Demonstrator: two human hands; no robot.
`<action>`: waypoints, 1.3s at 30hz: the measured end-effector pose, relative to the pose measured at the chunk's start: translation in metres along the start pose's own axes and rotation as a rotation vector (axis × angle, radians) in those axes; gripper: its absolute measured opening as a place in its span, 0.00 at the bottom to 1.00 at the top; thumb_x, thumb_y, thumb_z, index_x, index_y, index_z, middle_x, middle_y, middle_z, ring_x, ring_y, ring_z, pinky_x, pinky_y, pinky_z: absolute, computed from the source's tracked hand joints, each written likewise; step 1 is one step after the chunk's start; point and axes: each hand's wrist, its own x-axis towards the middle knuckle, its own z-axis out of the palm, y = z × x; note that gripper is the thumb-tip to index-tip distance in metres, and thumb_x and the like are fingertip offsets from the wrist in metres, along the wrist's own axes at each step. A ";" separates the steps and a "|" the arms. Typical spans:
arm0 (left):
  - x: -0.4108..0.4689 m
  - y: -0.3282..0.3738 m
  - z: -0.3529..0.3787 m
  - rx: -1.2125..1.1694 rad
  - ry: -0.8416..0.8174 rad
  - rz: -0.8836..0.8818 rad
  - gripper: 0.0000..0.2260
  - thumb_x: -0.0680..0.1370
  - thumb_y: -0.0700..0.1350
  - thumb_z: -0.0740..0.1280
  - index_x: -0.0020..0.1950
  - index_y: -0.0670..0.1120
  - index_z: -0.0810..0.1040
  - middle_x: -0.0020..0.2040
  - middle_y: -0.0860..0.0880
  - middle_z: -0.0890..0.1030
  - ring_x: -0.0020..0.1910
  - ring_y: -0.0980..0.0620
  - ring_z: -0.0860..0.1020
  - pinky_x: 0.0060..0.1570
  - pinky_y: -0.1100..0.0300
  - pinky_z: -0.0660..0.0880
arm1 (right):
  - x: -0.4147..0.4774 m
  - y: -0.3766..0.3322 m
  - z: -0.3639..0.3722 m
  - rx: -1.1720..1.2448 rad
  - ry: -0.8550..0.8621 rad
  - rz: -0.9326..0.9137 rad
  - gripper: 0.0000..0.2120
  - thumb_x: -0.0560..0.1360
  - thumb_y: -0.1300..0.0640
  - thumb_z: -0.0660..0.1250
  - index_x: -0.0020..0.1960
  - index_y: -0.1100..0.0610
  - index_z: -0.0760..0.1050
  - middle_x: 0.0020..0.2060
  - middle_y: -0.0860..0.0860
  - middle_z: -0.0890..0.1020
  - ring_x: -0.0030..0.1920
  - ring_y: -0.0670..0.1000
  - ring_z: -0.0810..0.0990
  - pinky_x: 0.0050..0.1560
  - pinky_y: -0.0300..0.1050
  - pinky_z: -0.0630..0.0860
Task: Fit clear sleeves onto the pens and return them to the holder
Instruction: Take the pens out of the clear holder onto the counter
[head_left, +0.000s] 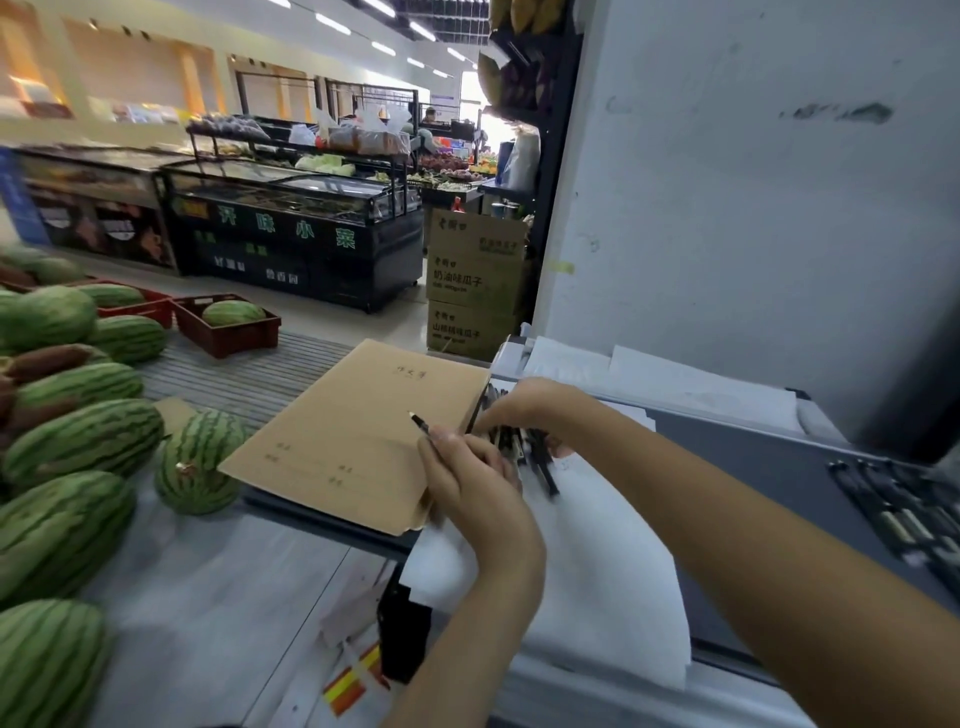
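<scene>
Two forearms reach in from the near edge of the table (753, 467). The left hand (467, 483) has its fingers curled round a dark pen (422, 423), whose tip points up and away over a brown notebook (353, 431). The right hand (524, 410) bends its fingers down into a heap of loose pens (540, 462) on a white sheet (597, 571) just beside the notebook. Whether it pinches one, I cannot tell. No clear sleeve can be made out.

Towards the right edge lies a dark tray (904, 514) with more pens, probably the holder.

To sleeve well, in my judgement: steady the held pen close to its tip, line the sleeve's mouth up with the barrel, slide it straight without forcing, and keep the heap from rolling off the sheet.
</scene>
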 end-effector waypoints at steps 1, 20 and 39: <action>0.000 0.000 0.001 -0.002 0.002 -0.001 0.16 0.87 0.50 0.55 0.42 0.45 0.62 0.29 0.50 0.64 0.26 0.51 0.60 0.24 0.60 0.59 | -0.004 0.005 -0.001 0.023 -0.014 0.013 0.17 0.80 0.45 0.70 0.60 0.55 0.71 0.49 0.55 0.73 0.57 0.56 0.78 0.59 0.48 0.78; 0.000 0.000 -0.001 0.022 -0.020 0.051 0.17 0.87 0.50 0.55 0.39 0.47 0.64 0.30 0.48 0.64 0.28 0.48 0.62 0.27 0.56 0.62 | 0.000 0.007 0.023 -0.317 0.057 -0.002 0.06 0.78 0.56 0.67 0.45 0.58 0.78 0.44 0.56 0.83 0.44 0.57 0.84 0.56 0.48 0.82; 0.000 -0.012 0.002 0.269 -0.484 -0.010 0.07 0.84 0.52 0.66 0.50 0.50 0.73 0.32 0.57 0.66 0.28 0.57 0.60 0.26 0.67 0.61 | -0.019 0.120 0.029 0.998 0.423 -0.309 0.08 0.86 0.54 0.58 0.49 0.55 0.69 0.33 0.48 0.77 0.33 0.49 0.77 0.40 0.50 0.78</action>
